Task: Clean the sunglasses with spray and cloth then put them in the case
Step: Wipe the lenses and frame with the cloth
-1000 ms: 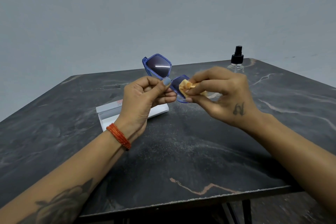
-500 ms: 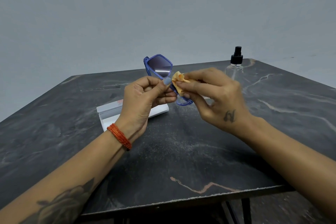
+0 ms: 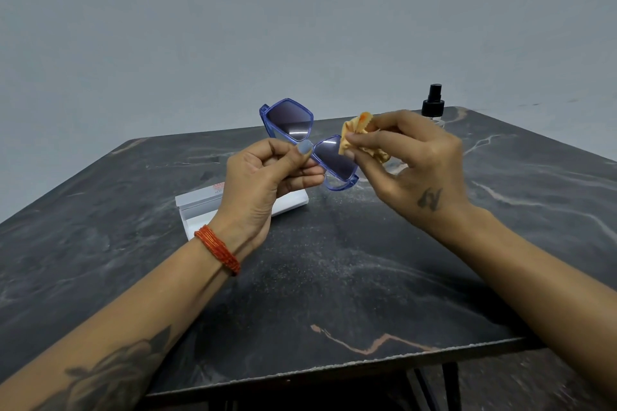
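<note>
Here, each item by label, from the sunglasses outward.

Sunglasses: a blue translucent-framed pair (image 3: 309,143) with large angular tinted lenses, held in the air above the table, between the two hands; tilted, one lens up and toward the left, the other lower and toward the right.

Left hand: the left hand (image 3: 267,182) pinches the sunglasses at the bridge, thumb on the near side with a pale blue painted nail showing, fingers curled closed behind the frame.

Cloth: a small yellow-orange cleaning cloth (image 3: 354,137), bunched, touching the upper right edge of the lower lens.

Right hand: the right hand (image 3: 414,163) grips the cloth between thumb and fingertips, closed on it; a small dark tattoo sits on the back of the hand near the thumb.

Case: a white rectangular case (image 3: 197,212) lies on the table under and behind the left hand, largely hidden by it; whether its lid is up I cannot tell clearly.

Spray bottle: a clear spray bottle (image 3: 432,108) with a black pump top stands upright near the far right corner of the table, behind the right hand, well apart from the case.

Bracelet: orange-red thread bands (image 3: 217,249) circle the left wrist.

Forearm: a dark tattoo (image 3: 110,374) marks the left forearm.

Table: dark marble-patterned top (image 3: 334,277) with pale veins.

Wall: plain grey wall (image 3: 300,17) behind.
</note>
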Demonstrator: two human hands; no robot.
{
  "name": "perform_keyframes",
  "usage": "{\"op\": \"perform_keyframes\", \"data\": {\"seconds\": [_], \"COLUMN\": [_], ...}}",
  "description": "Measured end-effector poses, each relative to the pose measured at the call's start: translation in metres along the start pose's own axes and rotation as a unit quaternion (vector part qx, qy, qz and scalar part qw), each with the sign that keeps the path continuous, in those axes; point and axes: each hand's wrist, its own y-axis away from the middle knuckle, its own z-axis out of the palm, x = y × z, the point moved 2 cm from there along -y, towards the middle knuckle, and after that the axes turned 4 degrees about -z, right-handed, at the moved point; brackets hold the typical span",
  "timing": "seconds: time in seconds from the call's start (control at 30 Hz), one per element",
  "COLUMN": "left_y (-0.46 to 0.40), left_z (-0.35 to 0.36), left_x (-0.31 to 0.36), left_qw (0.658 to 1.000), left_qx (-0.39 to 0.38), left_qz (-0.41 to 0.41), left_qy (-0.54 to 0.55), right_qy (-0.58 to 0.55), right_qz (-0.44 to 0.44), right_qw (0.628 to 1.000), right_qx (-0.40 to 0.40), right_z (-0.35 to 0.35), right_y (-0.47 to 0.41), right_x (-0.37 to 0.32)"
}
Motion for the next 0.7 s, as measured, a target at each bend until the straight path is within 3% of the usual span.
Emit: {"op": "perform_keyframes", "data": {"seconds": [0.37,0.7], "left_y": [0.003,0.002], "left_z": [0.003,0.002], "left_x": [-0.001,-0.002], "left_qw": [1.000,1.000], "left_qx": [-0.014,-0.015], "left_qz": [-0.002,0.000], "left_qy": [-0.026,-0.022], "right_qy": [-0.032,0.015], "right_qz": [-0.014,0.051], "right_qw": [0.999,0.998], "right_qx": [-0.013,0.032], "right_z": [0.011,0.004], "right_y": [0.001,-0.002], "right_x": [-0.015,-0.010]}}
